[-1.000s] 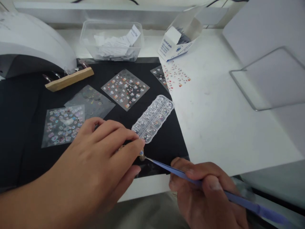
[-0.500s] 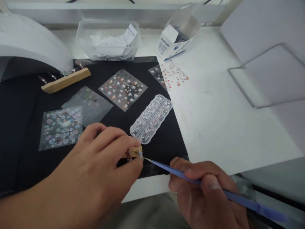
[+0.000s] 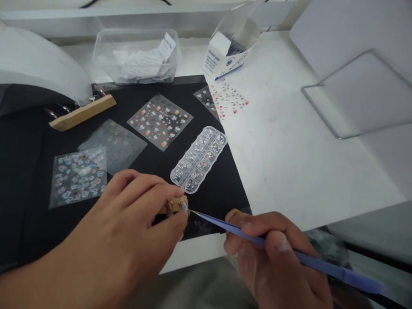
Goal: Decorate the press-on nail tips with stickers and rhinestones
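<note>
My left hand is closed round a small wooden strip, thumb and fingers gripping its sides. Small dark and shiny pieces that look like false nails sit at the strip's end; most of it is hidden under my fingers. Blue tweezers are pinched in my right hand. Their thin tip touches or nearly touches the shiny piece by my left thumb; whether it grips anything is too small to tell. Just beyond my left fingers lies a clear compartment case of tiny rhinestones.
Sticker sheets lie on the black mat. Another wooden strip with false nails rests by a white dome-shaped device. Behind are a plastic tub of white packets and an alcohol pad box. A wire stand is at right.
The whole view has shifted slightly, so things appear a little further left. Both hands keep their holds, and the tweezer tip stays by the end of the strip.
</note>
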The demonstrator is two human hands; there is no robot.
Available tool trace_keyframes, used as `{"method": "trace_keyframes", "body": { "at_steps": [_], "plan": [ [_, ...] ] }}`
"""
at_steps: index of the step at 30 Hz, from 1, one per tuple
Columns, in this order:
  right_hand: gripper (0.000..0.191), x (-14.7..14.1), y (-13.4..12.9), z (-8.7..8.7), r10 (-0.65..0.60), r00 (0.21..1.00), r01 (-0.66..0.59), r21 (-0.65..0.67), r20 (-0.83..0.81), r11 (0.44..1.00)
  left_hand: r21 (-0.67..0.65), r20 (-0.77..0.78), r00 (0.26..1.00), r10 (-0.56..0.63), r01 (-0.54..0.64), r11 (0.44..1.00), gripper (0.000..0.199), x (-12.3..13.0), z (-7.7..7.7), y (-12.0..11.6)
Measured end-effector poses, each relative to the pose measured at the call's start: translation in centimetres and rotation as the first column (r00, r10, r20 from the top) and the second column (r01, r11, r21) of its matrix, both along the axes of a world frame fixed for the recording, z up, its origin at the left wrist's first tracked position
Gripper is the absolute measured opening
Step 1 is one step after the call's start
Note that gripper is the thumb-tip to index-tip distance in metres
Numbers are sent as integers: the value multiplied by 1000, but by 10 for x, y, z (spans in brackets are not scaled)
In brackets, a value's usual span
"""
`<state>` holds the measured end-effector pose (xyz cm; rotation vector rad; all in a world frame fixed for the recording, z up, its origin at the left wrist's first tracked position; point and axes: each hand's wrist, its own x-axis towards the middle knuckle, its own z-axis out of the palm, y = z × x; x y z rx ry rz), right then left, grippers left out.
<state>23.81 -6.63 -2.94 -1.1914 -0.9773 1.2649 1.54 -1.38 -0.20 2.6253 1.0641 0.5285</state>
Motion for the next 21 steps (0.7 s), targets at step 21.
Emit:
{"method": "trace_keyframes", "body": {
  "at_steps": [21],
  "plan": [
    [24,2,10,-7,-165,915,230,140,-368,963,-99,-139,990,-21,7,995,38,16,13,12]
  ]
}}
